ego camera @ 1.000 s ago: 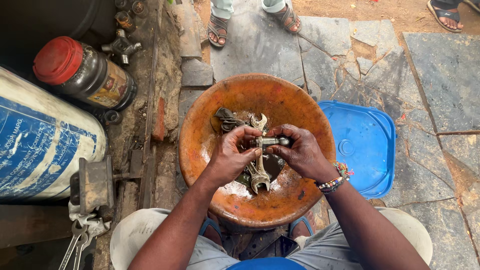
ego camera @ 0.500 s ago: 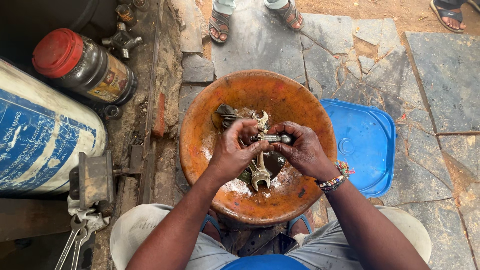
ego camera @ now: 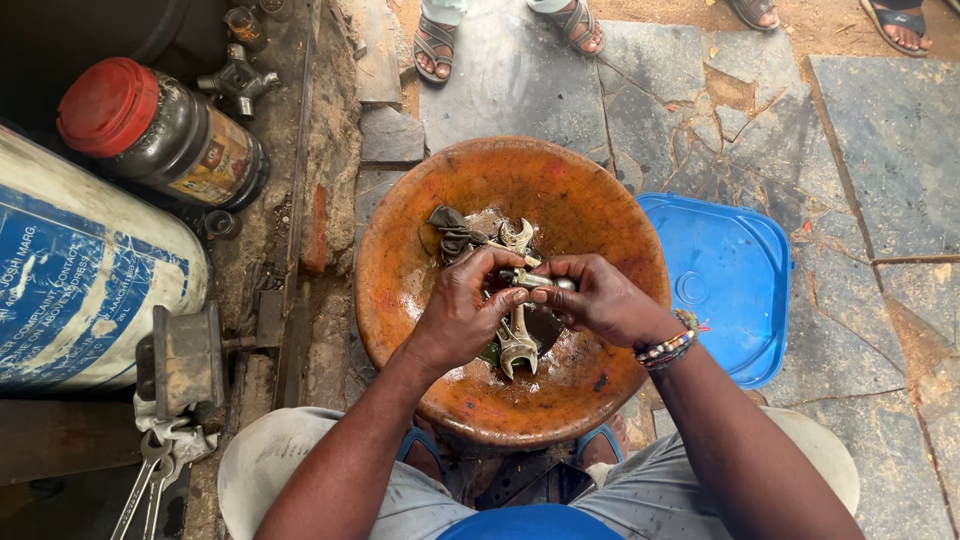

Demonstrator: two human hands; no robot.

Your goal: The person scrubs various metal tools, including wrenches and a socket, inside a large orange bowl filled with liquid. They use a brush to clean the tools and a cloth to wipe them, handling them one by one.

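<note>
**Small metal part gripped over the orange basin**

A short silvery metal part (ego camera: 537, 281) is held level above the middle of a round, rust-orange basin (ego camera: 590, 190). It is pinched at one end by the fingers of the left hand (ego camera: 462, 305) and at the other by those of the right hand (ego camera: 600, 300), both hands being curled tightly round it (what kind of part it is cannot be told). A beaded bracelet (ego camera: 668, 345) is worn on the right wrist.

Inside the basin, directly below the part, open-ended spanners (ego camera: 517, 345) are seen lying in dark liquid, and a dark rag (ego camera: 450, 232) is bunched toward the basin's far left wall. Just beside the basin's right rim a blue plastic lid (ego camera: 725, 280) is laid flat on stone slabs. Well to the basin's left, a dark jar with a red cap (ego camera: 150, 140) and a blue-and-white drum (ego camera: 80, 290) are lying on their sides. Beyond the far rim, sandalled feet (ego camera: 435, 45) of another person are seen.
</note>
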